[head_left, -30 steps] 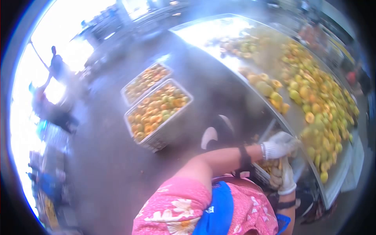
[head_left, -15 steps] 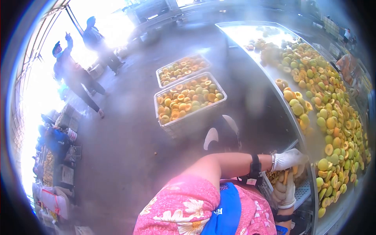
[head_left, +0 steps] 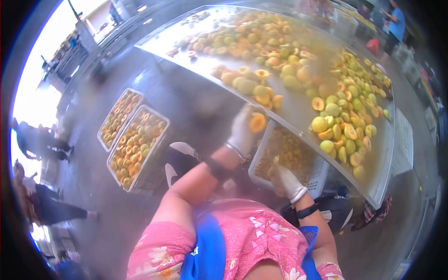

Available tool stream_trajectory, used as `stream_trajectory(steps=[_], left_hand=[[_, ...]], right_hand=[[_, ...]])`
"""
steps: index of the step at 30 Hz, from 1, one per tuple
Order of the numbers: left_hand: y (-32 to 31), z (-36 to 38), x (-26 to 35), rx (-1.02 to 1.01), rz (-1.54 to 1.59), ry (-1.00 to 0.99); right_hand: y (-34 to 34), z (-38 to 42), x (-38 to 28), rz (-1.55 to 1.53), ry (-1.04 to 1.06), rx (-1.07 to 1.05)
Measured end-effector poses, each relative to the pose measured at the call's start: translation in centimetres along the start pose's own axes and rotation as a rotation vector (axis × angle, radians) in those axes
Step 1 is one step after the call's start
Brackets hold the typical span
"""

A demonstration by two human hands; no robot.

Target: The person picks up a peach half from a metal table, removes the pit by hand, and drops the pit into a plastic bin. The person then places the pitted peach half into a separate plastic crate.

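- Bench (head_left: 298, 109): landmark; metal top, loose fruit (head_left: 350, 126) heaped across it, whole pieces and cut halves mixed.
- Left hand (head_left: 241, 130): gloved, just beside the near edge of the bench. Grip clamped on a fruit half (head_left: 257, 122), orange cut face visible.
- Right hand (head_left: 285, 181): gloved, on the near side of the bench, over the crate (head_left: 321, 173). Fingertips blurred; cannot tell whether the grip is apart or clamped.
- Crate: below the near edge of the bench, holding small brownish pieces (head_left: 291, 147).
- Bins (head_left: 153, 165): two, on the floor left of the bench, filled with fruit.
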State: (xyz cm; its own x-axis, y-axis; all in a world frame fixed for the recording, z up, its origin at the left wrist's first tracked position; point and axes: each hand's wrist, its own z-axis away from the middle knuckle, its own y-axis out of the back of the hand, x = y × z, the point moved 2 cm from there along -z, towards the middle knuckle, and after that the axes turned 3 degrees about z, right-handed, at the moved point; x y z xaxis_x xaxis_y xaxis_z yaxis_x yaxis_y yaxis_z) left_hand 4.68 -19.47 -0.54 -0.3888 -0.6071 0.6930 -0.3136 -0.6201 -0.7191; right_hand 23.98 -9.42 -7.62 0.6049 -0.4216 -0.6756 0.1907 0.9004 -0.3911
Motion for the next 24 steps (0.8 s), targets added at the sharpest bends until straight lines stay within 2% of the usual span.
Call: stream_trajectory(steps=[3, 5, 7, 9, 11, 12, 13, 14, 15, 17, 19, 21, 22, 23, 24], left_hand=[[0.9, -4.3, 1.7, 0.004, -0.226, -0.205], [-0.3, -6.3, 4.4, -0.079, -0.684, -0.381], [-0.2, -10.3, 5.1, -0.042, -0.927, -0.464], [0.3, -14.8, 5.2, 0.006, -1.049, -0.470], [1.0, -17.8, 5.9, 0.011, -1.302, -0.593], [1.6, -18.8, 5.9, 0.012, -1.492, -0.592], [1.5, -19.2, 6.2, 0.003, -1.672, -0.352], [2.1, -19.7, 5.8, -0.109, -1.769, -0.338], [3.5, -21.3, 5.2, -0.066, -1.800, -0.308], [0.8, -19.3, 5.7, 0.009, -1.744, -0.279], [-1.9, -17.6, 5.6, -0.034, -2.055, -0.667], [-5.2, -15.1, 3.7, -0.200, -1.841, -0.787], [-7.1, -13.4, 2.2, -0.341, -1.792, -0.729], [-8.7, -12.5, 0.1, -0.388, -1.701, -0.461], [-9.3, -11.5, -2.4, -0.550, -1.644, -0.554]], right_hand=[[0.5, 0.4, 0.4, 0.119, 0.060, 0.081], [0.2, 0.5, 0.0, 0.187, 0.085, 0.111], [0.7, 0.0, 0.3, 0.323, 0.221, 0.074], [0.4, 0.0, -0.4, 0.310, 0.197, 0.101], [-0.2, 1.0, -1.7, 0.307, 0.122, 0.099], [0.1, 0.6, -1.3, 0.255, 0.125, 0.091], [0.5, 0.0, -0.6, 0.233, 0.122, 0.119], [1.0, -0.6, 0.0, 0.270, 0.174, 0.139], [1.3, -0.8, 0.2, 0.311, 0.224, 0.159], [1.4, -0.2, -0.3, 0.270, 0.153, 0.182], [1.5, -0.1, -0.1, 0.221, 0.126, 0.139], [1.3, 0.7, -0.4, 0.165, 0.126, 0.127], [1.1, 1.1, -0.7, 0.158, 0.111, 0.104], [1.0, 1.5, -0.7, 0.153, 0.096, 0.080], [1.1, 1.4, -0.4, 0.152, 0.099, 0.085]])
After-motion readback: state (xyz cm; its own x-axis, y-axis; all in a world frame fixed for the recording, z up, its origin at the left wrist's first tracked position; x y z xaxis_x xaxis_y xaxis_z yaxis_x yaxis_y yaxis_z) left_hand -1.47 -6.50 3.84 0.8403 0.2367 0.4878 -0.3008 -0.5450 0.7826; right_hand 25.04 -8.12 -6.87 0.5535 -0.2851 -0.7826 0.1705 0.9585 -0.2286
